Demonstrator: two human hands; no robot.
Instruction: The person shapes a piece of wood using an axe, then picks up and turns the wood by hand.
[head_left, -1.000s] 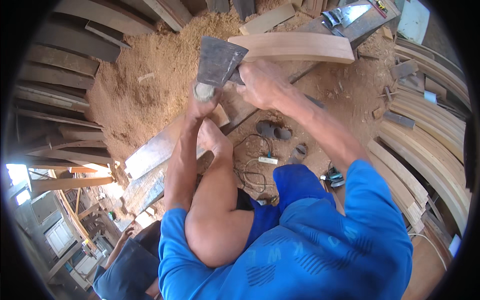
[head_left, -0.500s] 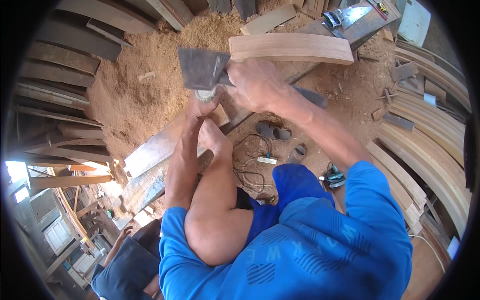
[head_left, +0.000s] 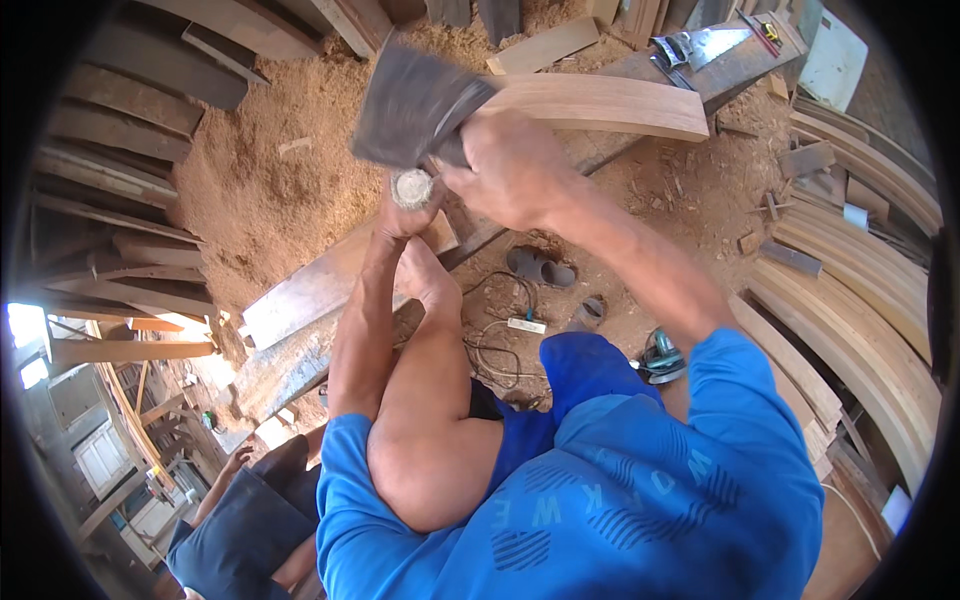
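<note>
Lettering [head_left: 592, 512] marks the blue shirt [head_left: 610, 440]; right fingers [head_left: 488, 142] clutch a dark axe [head_left: 415, 105], left fingers [head_left: 405, 218] a round-ended handle [head_left: 411, 188].

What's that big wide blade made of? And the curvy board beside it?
The wide blade seems dull metal, maybe steel: dark grey with paler streaks, though blurred. The curvy board looks like bare, smooth wood: pale, with faint grain lines.

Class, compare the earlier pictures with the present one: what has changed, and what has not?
Since half a second ago, the broad-bladed tool in the right hand has moved upward in the picture, leaving the pale round end held in the left hand fully in view. Nothing was taken hold of or let go. The curved board lies where it was.
</note>
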